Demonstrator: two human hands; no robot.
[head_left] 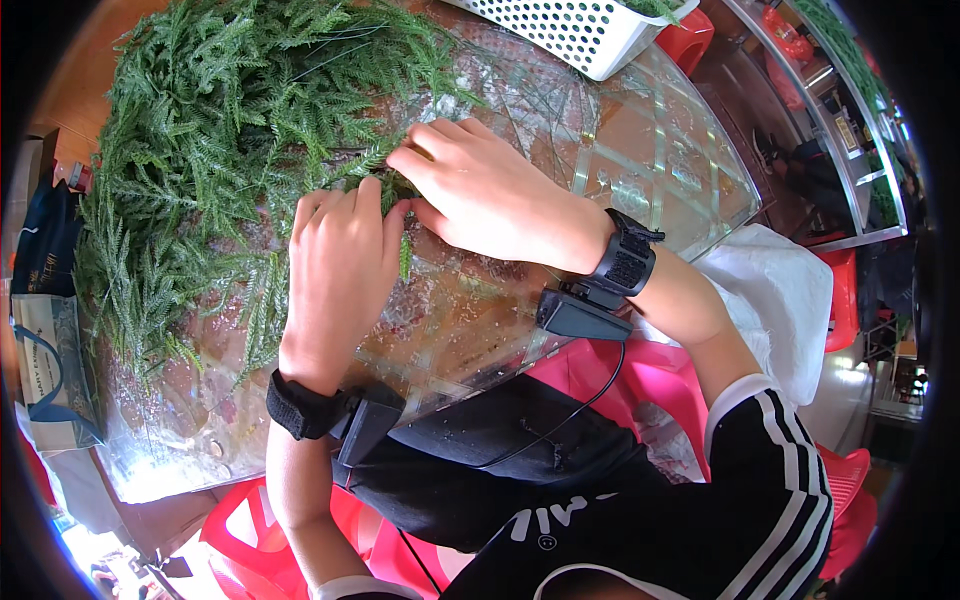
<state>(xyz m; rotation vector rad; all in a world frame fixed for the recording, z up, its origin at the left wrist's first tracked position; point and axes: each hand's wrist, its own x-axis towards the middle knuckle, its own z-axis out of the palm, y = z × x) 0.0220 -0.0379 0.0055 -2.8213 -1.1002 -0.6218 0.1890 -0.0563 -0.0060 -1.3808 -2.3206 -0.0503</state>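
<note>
A large heap of green artificial fern-like sprigs (230,110) covers the far left of the glass-topped table (450,330). At the heap's near right edge, both my hands meet over one green sprig (395,190). My left hand (345,250) has its fingers curled down onto the sprig's stem. From the right, my right hand (490,190) bends over and pinches the same sprig close to the left fingertips. The fingertips are partly hidden behind the knuckles. A leafy end of the sprig hangs below, between the two hands.
A white perforated basket (570,35) stands at the far right of the table, with greenery in it. Thin green stems and white flakes lie scattered on the glass. A paper bag (50,370) is at the left edge; a white sack (770,300) sits right of the table.
</note>
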